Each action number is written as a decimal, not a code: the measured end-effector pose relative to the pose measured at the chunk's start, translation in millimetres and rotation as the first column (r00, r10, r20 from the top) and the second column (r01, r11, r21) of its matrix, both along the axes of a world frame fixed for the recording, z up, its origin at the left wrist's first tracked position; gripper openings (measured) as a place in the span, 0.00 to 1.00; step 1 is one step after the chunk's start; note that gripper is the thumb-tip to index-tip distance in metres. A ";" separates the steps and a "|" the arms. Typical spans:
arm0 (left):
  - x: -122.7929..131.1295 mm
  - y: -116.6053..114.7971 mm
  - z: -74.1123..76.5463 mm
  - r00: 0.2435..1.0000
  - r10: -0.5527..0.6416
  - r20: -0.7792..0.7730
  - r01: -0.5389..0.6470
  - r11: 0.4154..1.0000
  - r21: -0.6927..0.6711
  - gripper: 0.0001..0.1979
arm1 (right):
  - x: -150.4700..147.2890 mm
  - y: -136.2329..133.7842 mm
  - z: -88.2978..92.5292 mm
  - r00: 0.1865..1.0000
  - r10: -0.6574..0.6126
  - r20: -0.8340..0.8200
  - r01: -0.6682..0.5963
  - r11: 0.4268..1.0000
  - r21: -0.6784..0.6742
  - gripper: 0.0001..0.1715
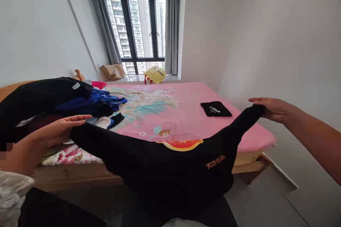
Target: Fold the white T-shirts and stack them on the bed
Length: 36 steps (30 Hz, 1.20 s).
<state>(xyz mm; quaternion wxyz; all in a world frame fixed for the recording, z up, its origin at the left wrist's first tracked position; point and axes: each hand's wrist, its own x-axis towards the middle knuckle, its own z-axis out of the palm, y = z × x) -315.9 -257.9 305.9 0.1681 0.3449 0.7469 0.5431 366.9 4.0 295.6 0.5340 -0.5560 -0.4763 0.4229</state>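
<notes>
A black long-sleeved top (170, 170) hangs spread out between my two hands, with small orange lettering on its front. At the left, my left hand (60, 129) pinches the end of one sleeve, fingers pointing right. My right hand (273, 109), higher at the right, grips the other sleeve's end. The top's lower part drops in front of the bed's near edge. Beyond it, a folded black garment (216, 109) with white "CHINA" lettering lies on the pink bed sheet (186, 99).
A heap of dark and blue clothes (66, 95) covers the bed's left side. A yellow bag (155, 74) and a brown paper bag (113, 72) are by the window. The wooden bed frame (252, 172) has a corner at the right, near the wall.
</notes>
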 end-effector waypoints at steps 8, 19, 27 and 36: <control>29.8 91.9 -81.6 0.968 -0.030 0.251 0.019 0.999 0.049 0.27 | -86.5 39.0 -55.8 0.980 0.042 -0.193 -0.028 0.997 0.073 0.15; 210.3 -31.8 -308.6 0.740 -0.597 -0.311 0.481 0.792 -0.375 0.12 | -52.2 -90.5 -324.1 0.751 0.145 0.644 -0.325 0.930 0.169 0.31; 217.0 9.4 -314.3 0.503 -0.493 -0.710 0.098 0.849 -0.520 0.22 | -46.8 -85.9 -295.8 0.485 0.045 0.874 -0.519 0.818 0.246 0.18; 205.4 7.1 -305.9 0.573 -0.555 -0.604 0.369 0.832 -0.414 0.12 | -37.0 -106.3 -259.9 0.918 -0.100 0.383 -0.030 0.947 0.320 0.14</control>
